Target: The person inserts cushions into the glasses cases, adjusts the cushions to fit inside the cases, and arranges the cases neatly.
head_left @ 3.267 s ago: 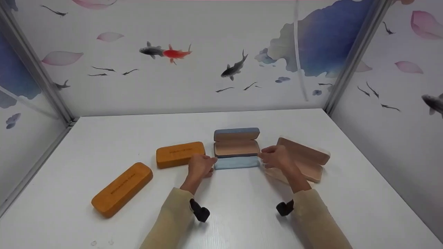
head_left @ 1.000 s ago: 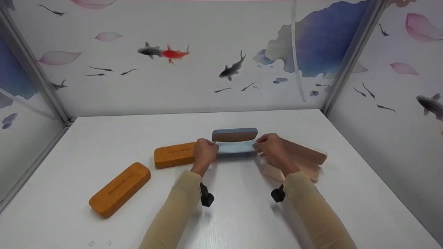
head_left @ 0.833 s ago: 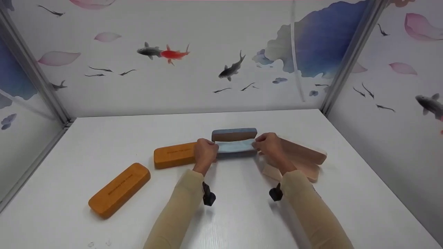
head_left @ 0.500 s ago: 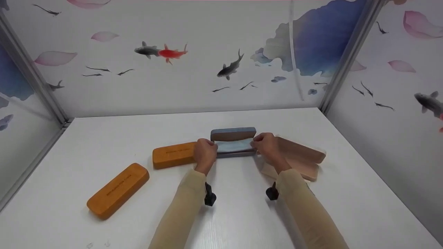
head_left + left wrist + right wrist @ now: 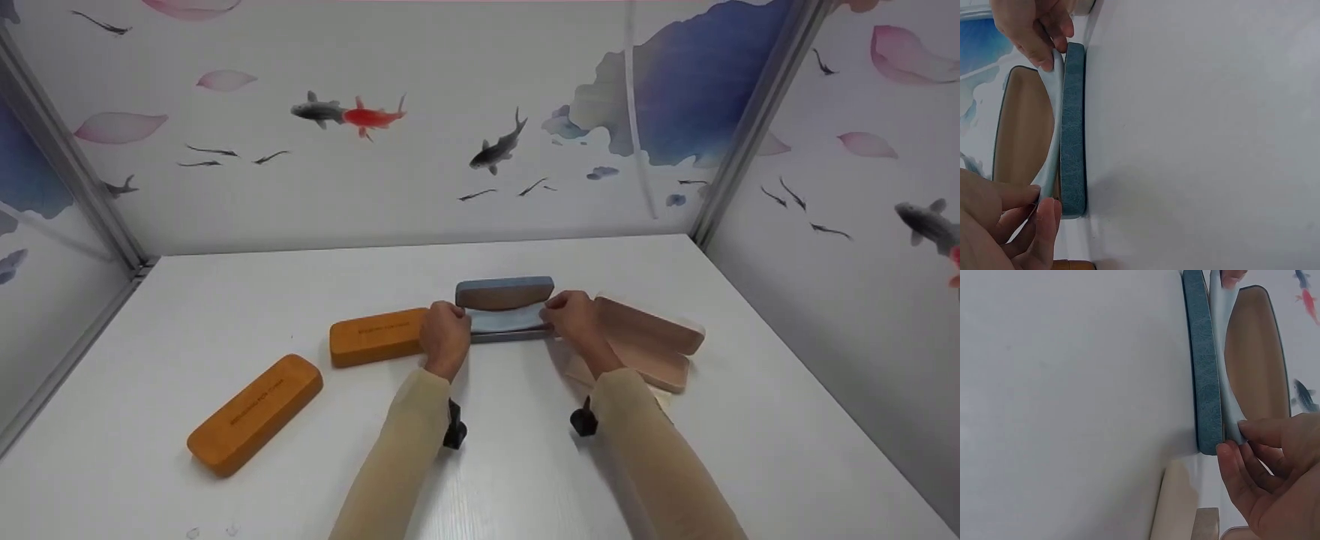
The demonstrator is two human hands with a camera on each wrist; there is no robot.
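Observation:
A folded light-blue cloth (image 5: 506, 319) sags between both hands over the base of an open blue glasses case (image 5: 504, 291). My left hand (image 5: 445, 334) pinches the cloth's left end between thumb and fingers. Its right end is pinched by my right hand (image 5: 574, 319). In the left wrist view the cloth (image 5: 1054, 112) runs just inside the front wall of the blue case (image 5: 1074, 129), and the brown-lined lid stands raised behind. From the right wrist, the thumb and fingers show on the cloth's end (image 5: 1234, 422), beside the case's corner. The cloth hides most of the base's inside.
Two orange glasses cases lie closed to the left: one (image 5: 375, 337) right beside my left hand, the other (image 5: 255, 415) nearer the front. An open pinkish-beige case (image 5: 660, 345) lies right of my right hand, with a pale cloth (image 5: 579, 370) partly hidden by my right arm.
Both hands have lifted the folded cloth from the table in front of the blue case and moved it back over the base. In the last half second it sinks slightly lower.

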